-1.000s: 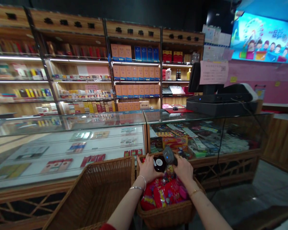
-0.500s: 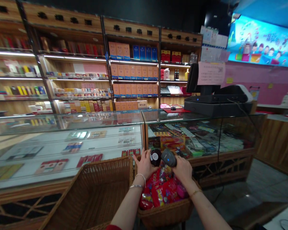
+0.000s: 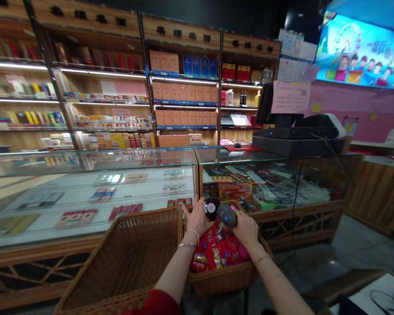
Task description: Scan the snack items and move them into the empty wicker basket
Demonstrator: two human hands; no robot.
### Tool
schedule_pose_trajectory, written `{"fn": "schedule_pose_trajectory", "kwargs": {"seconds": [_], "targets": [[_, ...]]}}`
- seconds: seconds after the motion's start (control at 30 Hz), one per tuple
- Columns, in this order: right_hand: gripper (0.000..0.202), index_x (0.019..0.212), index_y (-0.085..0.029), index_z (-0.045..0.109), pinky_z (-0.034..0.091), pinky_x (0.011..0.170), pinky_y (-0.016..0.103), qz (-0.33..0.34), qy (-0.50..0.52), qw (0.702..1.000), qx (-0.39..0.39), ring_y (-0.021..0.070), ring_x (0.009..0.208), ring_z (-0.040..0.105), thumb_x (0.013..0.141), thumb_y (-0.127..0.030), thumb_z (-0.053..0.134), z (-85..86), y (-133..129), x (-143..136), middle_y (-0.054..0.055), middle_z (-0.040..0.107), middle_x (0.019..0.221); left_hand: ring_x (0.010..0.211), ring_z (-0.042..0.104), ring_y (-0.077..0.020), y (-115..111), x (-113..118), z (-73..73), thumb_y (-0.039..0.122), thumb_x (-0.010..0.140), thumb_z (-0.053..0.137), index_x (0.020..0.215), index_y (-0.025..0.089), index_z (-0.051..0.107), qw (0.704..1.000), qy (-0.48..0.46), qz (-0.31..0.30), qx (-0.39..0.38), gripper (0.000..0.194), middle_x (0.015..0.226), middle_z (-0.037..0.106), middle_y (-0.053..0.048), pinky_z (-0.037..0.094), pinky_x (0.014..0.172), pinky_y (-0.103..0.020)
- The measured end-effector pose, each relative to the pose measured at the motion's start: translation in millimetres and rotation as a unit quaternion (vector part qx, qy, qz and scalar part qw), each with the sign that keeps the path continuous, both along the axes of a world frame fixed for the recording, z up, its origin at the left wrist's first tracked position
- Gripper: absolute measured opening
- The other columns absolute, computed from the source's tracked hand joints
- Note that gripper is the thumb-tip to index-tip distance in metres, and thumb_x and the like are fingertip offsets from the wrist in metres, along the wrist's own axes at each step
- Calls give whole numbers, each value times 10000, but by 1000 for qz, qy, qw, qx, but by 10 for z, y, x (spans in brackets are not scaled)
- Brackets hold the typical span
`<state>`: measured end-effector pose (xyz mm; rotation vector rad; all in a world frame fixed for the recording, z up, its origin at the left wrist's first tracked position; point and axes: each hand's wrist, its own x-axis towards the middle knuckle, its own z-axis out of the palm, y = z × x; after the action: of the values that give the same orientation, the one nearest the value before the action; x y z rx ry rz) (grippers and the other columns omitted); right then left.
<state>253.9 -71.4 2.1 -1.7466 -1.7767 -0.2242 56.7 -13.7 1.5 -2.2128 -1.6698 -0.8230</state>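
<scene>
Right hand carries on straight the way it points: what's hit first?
Probably the white-labelled dark round container at the left hand, met by the handheld barcode scanner in the right hand; the depth gap is unclear.

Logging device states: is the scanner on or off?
On, it appears: a blue light shows on the scanner in the right hand. Whether its beam is firing, I cannot tell.

- Scanner (image 3: 227, 215), 5 o'clk: dk grey, blue spot
- Round item (image 3: 212, 209), 5–6 o'clk: blk, white label
- Packets (image 3: 219, 252), 5–6 o'clk: mostly red, some yellow
- Basket (image 3: 144, 225), 7 o'clk: brn, woven pattern
- Sleeve (image 3: 162, 302), 6–7 o'clk: plain red
- Wall (image 3: 357, 101), 2–3 o'clk: pink
</scene>
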Motion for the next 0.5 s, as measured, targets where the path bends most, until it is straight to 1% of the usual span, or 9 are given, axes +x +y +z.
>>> {"fn": "schedule_pose_trajectory", "kwargs": {"seconds": [0.07, 0.1, 0.13, 0.2, 0.27, 0.3, 0.37, 0.5], "targets": [[419, 1256, -188, 640, 434, 925, 313, 10, 7, 1000, 15, 217, 1067, 675, 845, -218, 564, 19, -9, -15, 101, 714, 1220, 1512, 210, -378, -8, -8, 16, 521, 730, 657, 1508, 186, 326, 1000, 2, 13, -3, 909, 1543, 441, -181, -67, 1139, -773], [414, 1239, -190, 652, 408, 994, 335, 17, 7, 999, 27, 222, 1114, 658, 834, -219, 575, 22, -11, -22, 102, 706, 1242, 1517, 196, -375, -12, -12, 26, 517, 733, 658, 1513, 190, 320, 1000, 2, 18, -9, 911, 1557, 422, -178, -63, 1136, -778], [403, 1216, -196, 668, 355, 1074, 371, 24, 5, 999, 41, 232, 1178, 627, 822, -219, 587, 23, -13, -30, 101, 697, 1263, 1521, 183, -372, -15, -17, 37, 511, 732, 666, 1518, 197, 313, 1000, 2, 21, -16, 916, 1573, 399, -173, -61, 1132, -783], [375, 1169, -212, 695, 185, 1191, 462, 32, -9, 997, 67, 261, 1316, 528, 805, -223, 601, 20, -17, -43, 92, 676, 1304, 1527, 159, -367, -23, -24, 58, 482, 725, 694, 1526, 217, 303, 999, 8, 22, -27, 930, 1602, 349, -161, -58, 1125, -791], [349, 1136, -225, 713, 51, 1214, 526, 30, -28, 996, 83, 288, 1410, 418, 804, -235, 603, 15, -25, -54, 83, 647, 1349, 1532, 133, -369, -35, -29, 76, 445, 710, 729, 1525, 241, 311, 999, 16, 25, -25, 939, 1622, 308, -152, -49, 1125, -792], [333, 1118, -228, 720, 21, 1212, 541, 26, -38, 995, 86, 295, 1437, 374, 808, -239, 598, 13, -29, -59, 80, 629, 1374, 1533, 126, -369, -42, -30, 82, 432, 701, 744, 1522, 251, 321, 999, 18, 28, -21, 941, 1625, 304, -150, -41, 1130, -786], [304, 1081, -235, 733, 7, 1207, 554, 15, -49, 995, 85, 300, 1468, 315, 817, -237, 584, 11, -37, -66, 71, 593, 1416, 1532, 141, -362, -52, -33, 89, 410, 690, 762, 1515, 260, 336, 999, 14, 30, -14, 941, 1607, 342, -151, -31, 1150, -762], [298, 1068, -246, 735, 19, 1200, 571, 12, -48, 996, 71, 299, 1485, 276, 821, -223, 569, 17, -47, -67, 50, 566, 1445, 1514, 231, -329, -49, -37, 85, 386, 702, 751, 1521, 249, 316, 1000, -6, 15, -12, 938, 1534, 463, -141, -47, 1178, -716]]}}
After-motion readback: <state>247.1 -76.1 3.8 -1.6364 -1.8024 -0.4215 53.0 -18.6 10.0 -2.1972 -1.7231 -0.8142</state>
